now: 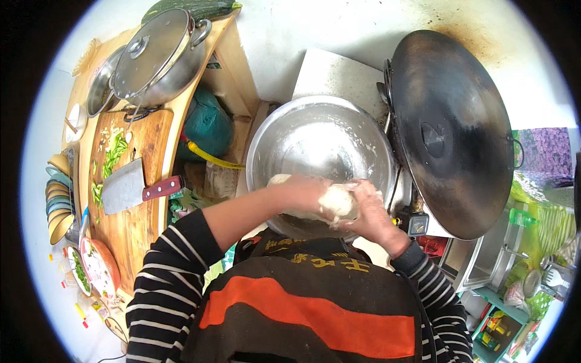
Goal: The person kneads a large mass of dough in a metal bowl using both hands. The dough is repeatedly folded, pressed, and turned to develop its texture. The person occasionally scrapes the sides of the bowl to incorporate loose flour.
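A wide stainless steel basin (pixel 313 149) stands right in front of me, with pale floury smears along its inner wall. Over its near side, both hands work a lump of whitish dough (pixel 338 201). My left hand (pixel 306 193) presses on the dough from the left, its fingers blurred and partly hidden. From the right, my right hand (pixel 370 211) wraps around the lump, with bits of dough stuck to its fingers. More pale dough (pixel 278 179) shows beyond my left wrist; whether it joins the lump, I cannot tell.
A cleaver (pixel 125 187) lies on a wooden cutting board (pixel 154 131) beside chopped green vegetables (pixel 113 154). A lidded steel pot (pixel 159 59) stands farther back on that counter. Right of the basin, a large dark wok (pixel 454 131) leans on its side, near a small black device (pixel 416 223).
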Motion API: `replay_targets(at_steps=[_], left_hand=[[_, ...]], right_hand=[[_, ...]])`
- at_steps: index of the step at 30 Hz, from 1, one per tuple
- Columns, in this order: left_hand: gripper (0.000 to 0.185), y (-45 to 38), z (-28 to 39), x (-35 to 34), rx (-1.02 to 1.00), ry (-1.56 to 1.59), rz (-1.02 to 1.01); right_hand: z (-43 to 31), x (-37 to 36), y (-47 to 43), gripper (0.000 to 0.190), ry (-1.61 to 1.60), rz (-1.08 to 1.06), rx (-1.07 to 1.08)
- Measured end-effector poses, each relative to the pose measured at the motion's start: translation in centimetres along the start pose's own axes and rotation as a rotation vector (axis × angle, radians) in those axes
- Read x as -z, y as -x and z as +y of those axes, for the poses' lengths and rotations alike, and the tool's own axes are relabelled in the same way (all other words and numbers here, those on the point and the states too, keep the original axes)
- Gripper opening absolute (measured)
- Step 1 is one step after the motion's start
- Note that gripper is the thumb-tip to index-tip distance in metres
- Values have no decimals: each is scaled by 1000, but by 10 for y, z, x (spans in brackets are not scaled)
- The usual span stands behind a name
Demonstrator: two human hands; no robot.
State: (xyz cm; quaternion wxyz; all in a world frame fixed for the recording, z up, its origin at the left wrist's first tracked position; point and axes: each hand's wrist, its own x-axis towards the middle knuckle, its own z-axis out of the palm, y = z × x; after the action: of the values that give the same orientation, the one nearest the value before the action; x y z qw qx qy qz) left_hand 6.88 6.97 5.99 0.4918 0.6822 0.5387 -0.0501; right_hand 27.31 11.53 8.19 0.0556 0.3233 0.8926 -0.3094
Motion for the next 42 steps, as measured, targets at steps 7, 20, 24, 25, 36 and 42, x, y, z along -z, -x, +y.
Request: replay_targets(at_steps=[7,20,24,25,36,42], left_hand=[[27,-12,2,-85,-61,-296,810],[23,-64,-48,-22,17,-6,574],[20,-82,-65,-4,31,30,581],[19,-86,-69,-1,42,29,569],[79,-85,-89,47,110,214,-14],[132,16,-79,40,-39,366,177]], right_hand=[[7,-64,-5,79,336,129,70],[43,-48,-84,86,146,212,34],[54,-42,-108,78,3,199,-1],[58,-41,-113,78,-21,194,-11],[70,0,-131,109,-383,-179,-100],[28,-7,-42,28,-680,417,-353]])
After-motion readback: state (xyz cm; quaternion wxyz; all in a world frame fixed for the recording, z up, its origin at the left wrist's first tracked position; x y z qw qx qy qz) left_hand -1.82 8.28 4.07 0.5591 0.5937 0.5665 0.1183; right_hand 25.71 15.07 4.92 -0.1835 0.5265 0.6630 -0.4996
